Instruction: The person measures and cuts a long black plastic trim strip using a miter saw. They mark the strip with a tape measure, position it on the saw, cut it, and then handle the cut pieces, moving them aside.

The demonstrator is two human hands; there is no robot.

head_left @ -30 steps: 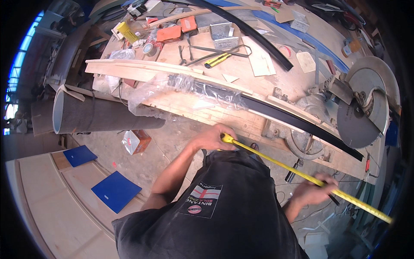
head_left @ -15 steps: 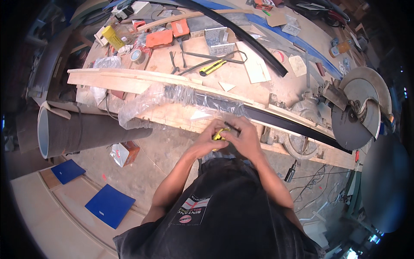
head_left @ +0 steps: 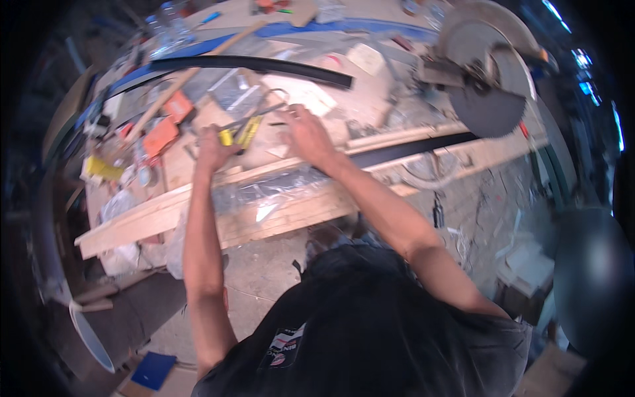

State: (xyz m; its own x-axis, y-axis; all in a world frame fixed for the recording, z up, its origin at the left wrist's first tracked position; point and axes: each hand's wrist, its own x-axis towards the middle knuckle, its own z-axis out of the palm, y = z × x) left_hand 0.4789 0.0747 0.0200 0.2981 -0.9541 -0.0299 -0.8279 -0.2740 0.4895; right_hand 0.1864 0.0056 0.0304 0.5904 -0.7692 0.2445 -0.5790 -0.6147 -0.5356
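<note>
Reaching over a long pale timber length (head_left: 142, 221), the person in a dark short-sleeved shirt (head_left: 357, 324) has both bare hands above the littered wooden workbench (head_left: 364, 109), as observed from beside it in the head view.

Left hand (head_left: 214, 151): fingers curled in around a small yellow tape measure (head_left: 227, 137), whose body protrudes at the hand's right side. A yellow-and-black utility knife (head_left: 249, 134) lies just beside the tape measure; whether the two touch cannot be determined.

Right hand (head_left: 307, 132): fingers half bent, palm downward, well apart from the left. A slim dark stick (head_left: 277, 124) shows at the fingertips; owing to blur, I cannot tell whether it is gripped or lying on the bench.

Surroundings: two orange blocks (head_left: 177, 106) sit left of the left hand, with a yellow cylindrical container (head_left: 102, 169) farther left. Beyond the hands, a long black strip (head_left: 297, 71) lies across the clutter. Nearer the body, crumpled clear plastic film (head_left: 311, 178) covers part of a second black length (head_left: 430, 143), which extends rightward below a circular saw with a dark toothed blade (head_left: 486, 112). A blue flat panel (head_left: 153, 370) is noted at lower left.
</note>
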